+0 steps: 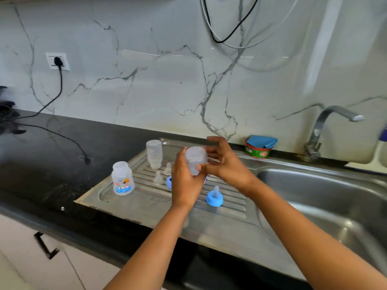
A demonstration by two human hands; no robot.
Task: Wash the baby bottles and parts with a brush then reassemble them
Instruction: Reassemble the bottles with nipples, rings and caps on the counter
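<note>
In the middle of the frame, over the ribbed draining board, your left hand curls round a clear plastic bottle. Your right hand is just beside it, fingers spread and loose, gripping nothing. The bottle looks light and stiff and is probably wet and slick, so grip its body, not the rim.

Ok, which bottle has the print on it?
The leftmost bottle, standing mouth up on the drainboard; the rear bottle and the held bottle look plain.
</note>
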